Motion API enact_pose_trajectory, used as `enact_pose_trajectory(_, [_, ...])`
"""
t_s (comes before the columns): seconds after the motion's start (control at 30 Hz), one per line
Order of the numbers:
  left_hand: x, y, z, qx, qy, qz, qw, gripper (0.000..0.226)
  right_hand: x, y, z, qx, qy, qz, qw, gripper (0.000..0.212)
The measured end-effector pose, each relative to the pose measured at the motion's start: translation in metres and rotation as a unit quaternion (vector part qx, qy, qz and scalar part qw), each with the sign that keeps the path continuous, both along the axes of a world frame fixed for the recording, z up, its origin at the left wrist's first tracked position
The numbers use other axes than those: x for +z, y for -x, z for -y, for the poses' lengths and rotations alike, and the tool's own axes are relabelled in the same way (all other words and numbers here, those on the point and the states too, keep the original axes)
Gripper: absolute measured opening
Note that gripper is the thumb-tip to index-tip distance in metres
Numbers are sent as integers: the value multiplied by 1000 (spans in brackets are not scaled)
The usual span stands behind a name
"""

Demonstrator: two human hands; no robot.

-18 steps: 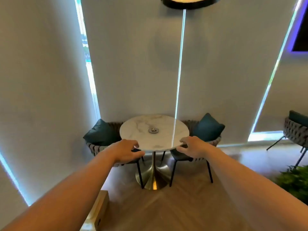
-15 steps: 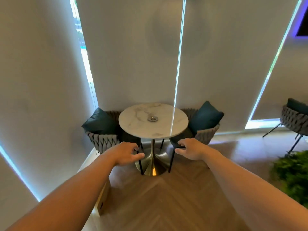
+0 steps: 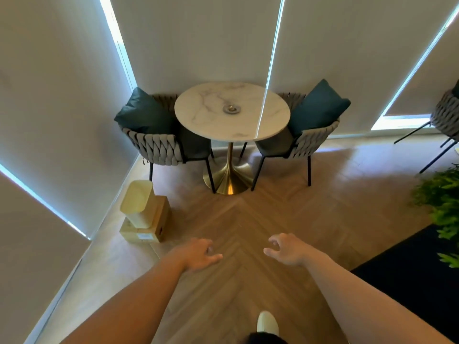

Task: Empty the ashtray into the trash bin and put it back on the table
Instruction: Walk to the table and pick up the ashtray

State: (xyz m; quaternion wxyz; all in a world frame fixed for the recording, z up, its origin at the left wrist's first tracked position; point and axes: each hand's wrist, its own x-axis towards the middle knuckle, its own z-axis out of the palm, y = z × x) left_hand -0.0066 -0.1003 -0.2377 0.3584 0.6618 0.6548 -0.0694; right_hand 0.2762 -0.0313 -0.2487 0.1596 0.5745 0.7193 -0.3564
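Observation:
A small round metal ashtray (image 3: 231, 109) sits near the middle of a round white marble table (image 3: 198, 120) with a gold pedestal, across the room from me. A cream trash bin (image 3: 137, 203) stands on a wooden box (image 3: 159, 219) on the floor, left of the table by the wall. My left hand (image 3: 198, 254) and my right hand (image 3: 285, 249) hang over the wooden floor, well short of the table. Both hold nothing, with fingers loosely apart.
Two woven grey chairs (image 3: 161, 147) (image 3: 308, 142) with teal cushions flank the table. A third chair (image 3: 444, 120) stands at the far right. A green plant (image 3: 442, 209) and a dark rug (image 3: 409, 269) lie to the right. My shoe (image 3: 267, 324) shows at the bottom.
The view has tilted down, so the table sits higher in the frame and the floor and trash bin have come into sight. My hands are lower in view; both remain without anything in them.

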Motion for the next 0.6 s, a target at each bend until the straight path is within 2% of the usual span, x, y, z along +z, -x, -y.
enact_pose_trajectory(0.3, [-50, -19, 9, -14, 86, -3, 996, 56, -65, -5, 16, -33, 79, -12, 996, 74])
enact_pose_trajectory(0.6, [-73, -43, -44, 2, 136, 1, 991, 57, -92, -21, -37, -39, 128, -40, 990, 70])
